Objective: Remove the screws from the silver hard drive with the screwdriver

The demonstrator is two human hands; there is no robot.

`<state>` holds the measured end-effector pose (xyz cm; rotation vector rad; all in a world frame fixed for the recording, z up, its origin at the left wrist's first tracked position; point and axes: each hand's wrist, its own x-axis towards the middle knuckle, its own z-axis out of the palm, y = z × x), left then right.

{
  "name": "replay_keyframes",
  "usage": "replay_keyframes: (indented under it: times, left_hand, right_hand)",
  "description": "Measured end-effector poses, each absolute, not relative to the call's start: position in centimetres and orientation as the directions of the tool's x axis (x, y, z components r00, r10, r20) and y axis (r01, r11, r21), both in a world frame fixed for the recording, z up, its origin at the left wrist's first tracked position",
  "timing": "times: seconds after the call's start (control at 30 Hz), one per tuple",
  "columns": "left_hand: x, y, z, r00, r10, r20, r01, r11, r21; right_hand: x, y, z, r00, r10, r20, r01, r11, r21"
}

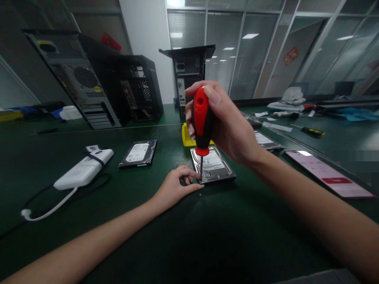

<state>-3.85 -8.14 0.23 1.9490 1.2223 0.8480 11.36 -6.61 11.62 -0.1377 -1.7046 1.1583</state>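
So in the head view the right hand (220, 118) has a red and black screwdriver (203, 118) pretty much upright, fingers clamped round the handle with the thumb up near the top. The tip comes down at the near left corner of a hard drive (211, 163), which is lying flat, label side up, on the dark green worktop (166, 244). Left hand (177, 183) is down at that same corner, thumb and index stretched out at the edge of the drive with a little gap between them, and the other fingers are curled in. There's a tiny bit of something (200, 194) on the worktop just in front of the drive, too small to say what.

Right behind the drive sits a yellow thing (187, 136), partly hidden by the hand and the screwdriver. Over to the left there's a second drive (138, 153), also flat, then a white power brick (84, 169) with a black strap round it and cables beside it. On the right you've got another drive (265, 140) partly behind the wrist, a phone (328, 173) with its screen lit pink, and a yellow and black screwdriver (310, 130) further back. Black computer cases (139, 88) stand at the back.
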Motion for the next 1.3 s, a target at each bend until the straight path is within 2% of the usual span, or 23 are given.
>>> replay_keyframes:
  times: [0.23,0.6,0.73,0.97,1.3]
  left_hand:
    - [-3.8,-8.0,-0.1,0.339,0.924,0.177,0.476,-0.331,0.815]
    - [-3.8,-8.0,-0.2,0.35,0.919,0.18,0.479,-0.34,0.809]
    - [-3.8,-7.9,-0.1,0.353,0.919,0.178,0.478,-0.34,0.81]
    - [-3.9,-8.0,-0.1,0.351,0.921,0.171,0.481,-0.334,0.811]
    - [-3.9,-8.1,-0.1,0.343,0.923,0.175,0.459,-0.328,0.826]
  right_hand:
    - [11.7,-5.9,11.7,-0.444,0.578,0.685,-0.44,0.525,-0.729]
    - [11.3,-5.3,11.0,-0.469,0.504,0.725,-0.487,0.537,-0.689]
    - [11.1,-5.8,11.0,-0.432,0.522,0.735,-0.46,0.574,-0.678]
    - [11.2,-6.6,11.3,-0.461,0.576,0.674,-0.394,0.548,-0.738]
    - [11.5,-6.1,11.7,-0.443,0.581,0.683,-0.436,0.526,-0.73]
